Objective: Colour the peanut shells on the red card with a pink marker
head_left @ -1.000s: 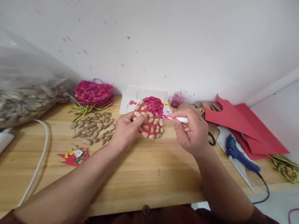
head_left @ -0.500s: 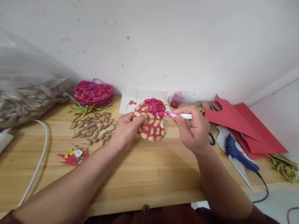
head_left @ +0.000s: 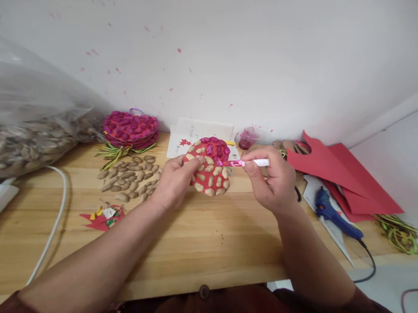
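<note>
My left hand (head_left: 177,180) grips the left edge of a round red disc (head_left: 210,173) covered with peanuts, its thumb on the front. Peanuts in the upper right part are magenta; the others keep their tan shells. Pinched in my right hand (head_left: 271,176) is a paintbrush (head_left: 255,162) with a white handle and a pink-stained front end. Its tip touches the disc near the border between magenta and tan peanuts. Behind the disc lies a white sheet of paper (head_left: 178,130) with small red marks. A clear cup of dark pink liquid (head_left: 245,142) stands near the wall.
Loose peanuts (head_left: 128,179) and red scraps (head_left: 99,221) lie at left, below a stack of magenta peanut discs (head_left: 131,128). A plastic bag of peanuts (head_left: 25,145) and a white cable (head_left: 60,210) are farther left. At right are red sheets (head_left: 361,184) and a blue glue gun (head_left: 337,219).
The brush tip has shifted slightly left and down over the disc. My left hand has tilted the disc a little, moving its lower edge slightly left.
</note>
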Motion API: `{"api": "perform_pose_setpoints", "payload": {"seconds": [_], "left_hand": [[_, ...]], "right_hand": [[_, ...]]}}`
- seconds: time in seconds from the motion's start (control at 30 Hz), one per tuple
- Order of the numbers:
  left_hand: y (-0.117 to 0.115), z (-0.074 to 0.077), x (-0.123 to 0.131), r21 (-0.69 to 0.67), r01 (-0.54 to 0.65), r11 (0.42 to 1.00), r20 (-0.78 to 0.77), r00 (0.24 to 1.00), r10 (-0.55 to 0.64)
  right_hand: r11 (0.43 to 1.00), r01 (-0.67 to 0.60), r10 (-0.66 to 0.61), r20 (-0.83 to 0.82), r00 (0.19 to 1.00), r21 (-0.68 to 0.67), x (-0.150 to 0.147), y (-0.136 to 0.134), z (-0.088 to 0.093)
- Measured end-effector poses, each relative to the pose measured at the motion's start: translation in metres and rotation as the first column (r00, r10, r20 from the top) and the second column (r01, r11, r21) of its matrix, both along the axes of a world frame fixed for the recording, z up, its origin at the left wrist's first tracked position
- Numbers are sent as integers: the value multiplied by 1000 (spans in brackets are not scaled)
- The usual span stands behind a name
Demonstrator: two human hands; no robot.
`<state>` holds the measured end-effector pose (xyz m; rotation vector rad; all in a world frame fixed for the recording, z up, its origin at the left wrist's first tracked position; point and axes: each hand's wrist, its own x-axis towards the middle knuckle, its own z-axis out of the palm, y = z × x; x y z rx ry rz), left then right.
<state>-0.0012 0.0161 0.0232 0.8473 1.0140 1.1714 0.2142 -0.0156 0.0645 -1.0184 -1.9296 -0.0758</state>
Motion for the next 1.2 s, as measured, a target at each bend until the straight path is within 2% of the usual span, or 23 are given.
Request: {"api": "perform_pose_setpoints", "payload": {"seconds": [0.1, 0.27, 0.37, 0.53, 0.83, 1.0, 1.2], "left_hand": [[0, 2, -1, 14, -4, 1000, -50, 999, 5], [-4, 7, -6, 116, 50, 992, -260, 966, -19], [-5, 6, -7, 158, 62, 985, -309, 951, -10], [-5, 3, -7, 165, 72, 984, -309, 951, -18], [-5, 3, -7, 186, 83, 979, -352, 936, -13], [-6, 3, -6, 168, 123, 978, -330, 942, -62], [-3, 8, -4, 124, 12, 992, -257, 966, 20]], "right_hand": [[1000, -10, 10, 2, 1000, 0, -2, 0, 1], [999, 2, -2, -1, 1000, 39, -6, 0, 0], [998, 8, -10, 35, 999, 56, -7, 0, 1], [999, 10, -15, 105, 994, 52, -7, -2, 2], [997, 0, -8, 97, 995, 75, -9, 0, -2], [994, -12, -1, 126, 992, 107, -10, 2, -5], [997, 4, -14, 143, 990, 76, -7, 2, -6]]}}
